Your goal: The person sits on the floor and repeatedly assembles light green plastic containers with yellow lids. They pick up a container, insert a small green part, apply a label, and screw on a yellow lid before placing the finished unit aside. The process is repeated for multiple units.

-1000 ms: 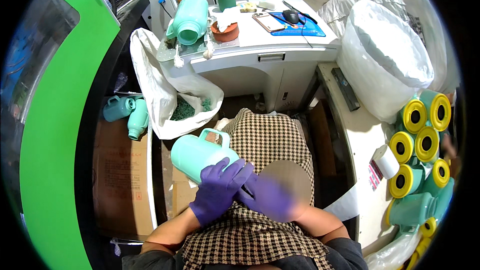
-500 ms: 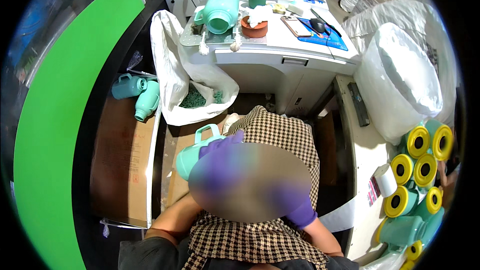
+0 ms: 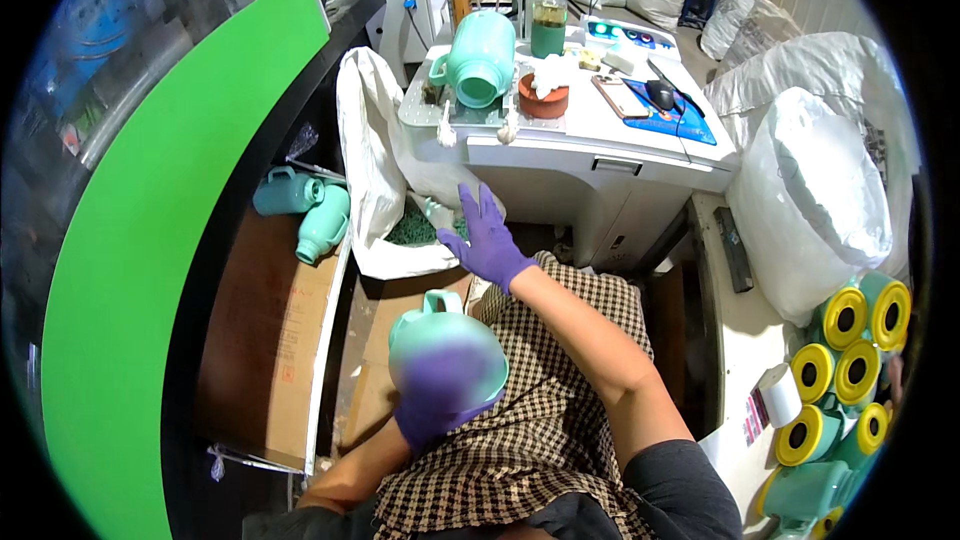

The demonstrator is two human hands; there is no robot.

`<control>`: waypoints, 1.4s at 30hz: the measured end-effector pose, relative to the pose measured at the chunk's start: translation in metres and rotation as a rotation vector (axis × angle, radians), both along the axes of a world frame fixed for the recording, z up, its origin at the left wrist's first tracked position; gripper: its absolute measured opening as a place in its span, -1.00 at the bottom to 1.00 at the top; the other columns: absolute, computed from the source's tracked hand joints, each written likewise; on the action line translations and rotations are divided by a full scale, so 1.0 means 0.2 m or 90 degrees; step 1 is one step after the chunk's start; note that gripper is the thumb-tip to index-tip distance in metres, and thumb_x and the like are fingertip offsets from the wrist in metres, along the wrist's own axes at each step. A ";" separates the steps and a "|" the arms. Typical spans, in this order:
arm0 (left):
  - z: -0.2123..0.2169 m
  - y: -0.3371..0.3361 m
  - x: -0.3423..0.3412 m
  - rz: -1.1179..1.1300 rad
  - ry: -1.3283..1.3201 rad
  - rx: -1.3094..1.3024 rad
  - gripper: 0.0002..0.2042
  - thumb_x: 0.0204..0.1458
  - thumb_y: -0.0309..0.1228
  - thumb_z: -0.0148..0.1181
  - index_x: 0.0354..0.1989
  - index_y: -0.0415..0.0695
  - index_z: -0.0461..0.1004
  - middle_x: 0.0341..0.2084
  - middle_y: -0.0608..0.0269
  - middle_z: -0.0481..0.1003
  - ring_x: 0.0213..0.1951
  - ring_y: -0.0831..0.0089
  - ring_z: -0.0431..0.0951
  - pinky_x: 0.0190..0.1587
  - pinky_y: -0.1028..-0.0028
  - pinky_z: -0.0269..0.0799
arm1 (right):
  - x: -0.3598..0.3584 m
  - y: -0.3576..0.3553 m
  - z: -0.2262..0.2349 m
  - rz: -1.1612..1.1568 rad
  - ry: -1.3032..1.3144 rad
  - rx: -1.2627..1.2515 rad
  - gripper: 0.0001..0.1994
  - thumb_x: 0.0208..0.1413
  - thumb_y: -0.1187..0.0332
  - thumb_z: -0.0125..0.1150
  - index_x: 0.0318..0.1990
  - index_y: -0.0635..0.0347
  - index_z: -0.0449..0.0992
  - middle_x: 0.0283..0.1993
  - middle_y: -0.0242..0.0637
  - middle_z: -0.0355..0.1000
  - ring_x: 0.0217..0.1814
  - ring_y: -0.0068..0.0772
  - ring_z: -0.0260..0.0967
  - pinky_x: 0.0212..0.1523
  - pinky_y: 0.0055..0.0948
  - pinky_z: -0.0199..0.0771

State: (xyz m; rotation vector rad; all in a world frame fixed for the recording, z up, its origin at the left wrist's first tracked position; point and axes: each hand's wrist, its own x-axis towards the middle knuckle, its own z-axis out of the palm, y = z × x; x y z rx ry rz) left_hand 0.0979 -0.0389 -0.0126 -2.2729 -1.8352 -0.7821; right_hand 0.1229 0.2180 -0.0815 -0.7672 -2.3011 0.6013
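In my lap sits a teal plastic flask body [image 3: 494, 365] with a handle, its round end turned toward me. My left hand [image 3: 430, 422], in a purple glove, grips it at the near side; a blur covers part of the hand. My right hand [image 3: 492, 246], also gloved in purple, reaches forward with its fingers apart. It is beside the mouth of a white woven sack [image 3: 372, 170] that holds green plastic shavings [image 3: 408, 230]. A pale strip shows by its fingertips; whether it is a scrap or a fold of the sack I cannot tell.
Two teal flask bodies [image 3: 325, 225] lie by a cardboard box [image 3: 255, 360] on the left. On the white desk [image 3: 560, 140] ahead are another flask body [image 3: 482, 55], a red-brown bowl [image 3: 543, 100], a phone [image 3: 620, 97] and a mouse [image 3: 660, 93]. Yellow-rimmed flasks [image 3: 856, 373] are stacked right.
My right hand has left my lap and moved forward to the sack, its fingers spread. The flask body in my left hand has turned its round end toward me. The view has shifted slightly.
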 end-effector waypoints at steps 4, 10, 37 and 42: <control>-0.13 -0.04 -0.14 -0.013 -0.013 0.053 -0.63 -0.25 -0.15 0.54 -0.29 -0.02 0.60 -0.21 0.16 0.60 -0.24 0.18 0.62 -0.18 0.18 0.52 | 0.28 -0.14 0.21 0.119 0.185 0.109 -0.35 0.20 0.15 0.31 0.39 0.16 0.27 0.40 0.17 0.18 0.47 0.27 0.10 0.40 0.02 0.21; -0.14 -0.10 -0.22 0.093 -0.159 0.049 -0.67 -0.36 -0.37 0.54 -0.45 -0.15 0.50 -0.01 -0.05 0.52 -0.01 -0.06 0.48 0.05 0.03 0.33 | 1.23 -0.08 0.73 0.030 0.066 0.420 -0.66 0.01 0.40 0.39 -0.01 0.13 0.57 0.11 -0.06 0.46 0.05 0.04 0.48 0.05 -0.10 0.54; 0.02 0.18 -0.02 -0.002 -0.117 0.129 -0.12 -0.28 -0.25 0.61 0.26 -0.36 0.31 -0.14 0.07 0.58 -0.16 0.12 0.60 -0.07 0.17 0.43 | 1.66 -0.37 0.94 -0.116 0.147 0.255 -0.84 -0.08 0.50 0.50 -0.35 0.23 0.59 -0.34 -0.26 0.48 -0.30 -0.34 0.43 -0.23 -0.38 0.42; 0.14 0.21 0.02 -0.006 -0.157 0.151 -0.08 -0.27 -0.23 0.61 0.26 -0.46 0.26 -0.11 0.15 0.58 -0.15 0.19 0.61 -0.01 0.25 0.44 | 0.97 -0.72 0.59 0.255 0.287 -0.113 -0.57 -0.01 0.39 0.48 0.07 0.21 0.63 -0.11 -0.20 0.64 -0.12 -0.21 0.63 -0.14 -0.31 0.61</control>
